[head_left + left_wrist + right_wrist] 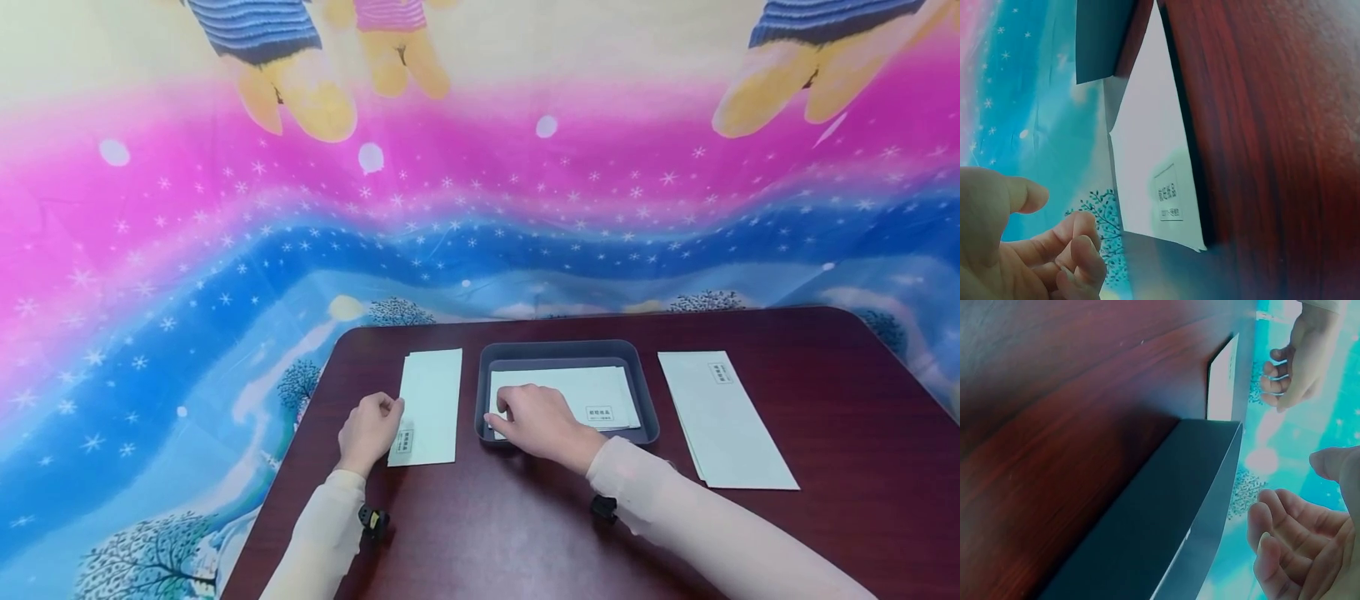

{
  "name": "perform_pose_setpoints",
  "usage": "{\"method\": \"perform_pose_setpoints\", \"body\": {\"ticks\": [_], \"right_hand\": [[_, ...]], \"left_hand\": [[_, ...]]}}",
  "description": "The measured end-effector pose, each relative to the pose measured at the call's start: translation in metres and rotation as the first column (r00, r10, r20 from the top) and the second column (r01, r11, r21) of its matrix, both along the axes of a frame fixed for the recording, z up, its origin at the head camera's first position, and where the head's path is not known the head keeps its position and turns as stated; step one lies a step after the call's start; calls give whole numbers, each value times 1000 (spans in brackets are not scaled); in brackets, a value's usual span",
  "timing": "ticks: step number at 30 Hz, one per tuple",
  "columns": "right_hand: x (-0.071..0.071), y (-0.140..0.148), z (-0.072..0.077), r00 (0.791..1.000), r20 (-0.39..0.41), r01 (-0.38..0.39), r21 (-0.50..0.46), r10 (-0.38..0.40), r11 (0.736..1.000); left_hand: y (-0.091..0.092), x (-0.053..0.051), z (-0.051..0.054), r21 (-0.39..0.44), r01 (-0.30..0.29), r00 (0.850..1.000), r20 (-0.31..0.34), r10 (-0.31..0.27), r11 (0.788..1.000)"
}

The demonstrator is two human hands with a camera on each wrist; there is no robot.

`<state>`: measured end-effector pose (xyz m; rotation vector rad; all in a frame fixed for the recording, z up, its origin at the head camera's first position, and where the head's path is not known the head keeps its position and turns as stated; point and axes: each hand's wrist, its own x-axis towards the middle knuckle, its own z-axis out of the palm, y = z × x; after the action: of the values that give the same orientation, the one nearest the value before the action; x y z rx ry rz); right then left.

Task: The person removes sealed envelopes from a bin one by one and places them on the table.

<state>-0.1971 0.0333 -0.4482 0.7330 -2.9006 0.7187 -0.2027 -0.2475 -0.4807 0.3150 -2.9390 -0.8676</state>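
My left hand (pixel 371 429) hovers by the left edge of a stack of long pale papers, perhaps envelopes (pixel 433 400), with a small printed box at the near end. In the left wrist view its loosely bent fingers (pixel 1088 250) hold nothing, and a gap parts them from the stack (pixel 1154 137). Above a dark grey tray (pixel 651 417) is my right hand (pixel 543 421), over similar printed papers (pixel 600 387) lying inside. The right wrist view shows bent, apart fingers (pixel 1291 531) with nothing between them, above the tray's wall (pixel 1166 500).
To the right of the tray, another stack of pale printed papers (pixel 727 425) lies slanted on the dark red-brown table (pixel 517 533). A patterned cloth (pixel 480 208) hangs behind the table's far edge. Each wrist wears a small black camera (pixel 373 521).
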Motion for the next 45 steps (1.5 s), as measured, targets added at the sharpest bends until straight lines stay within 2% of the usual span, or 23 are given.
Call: {"method": "perform_pose_setpoints", "body": {"ticks": [7,15,23,45], "right_hand": [[-3,7,1,1000,-14,14,21,-14,1000],[-3,15,1,999,13,29,9,-29,1000],[-6,19,-1,999,-7,37,21,-37,999],[-10,35,-6,998,20,65,15,-65,998]], "left_hand": [[6,0,5,-4,6,1000,-11,-6,1000],[15,-1,13,0,30,999,-29,-30,1000],[23,-4,16,-24,61,997,-35,-62,998],[36,-11,28,-49,97,994,-46,-100,994]]}}
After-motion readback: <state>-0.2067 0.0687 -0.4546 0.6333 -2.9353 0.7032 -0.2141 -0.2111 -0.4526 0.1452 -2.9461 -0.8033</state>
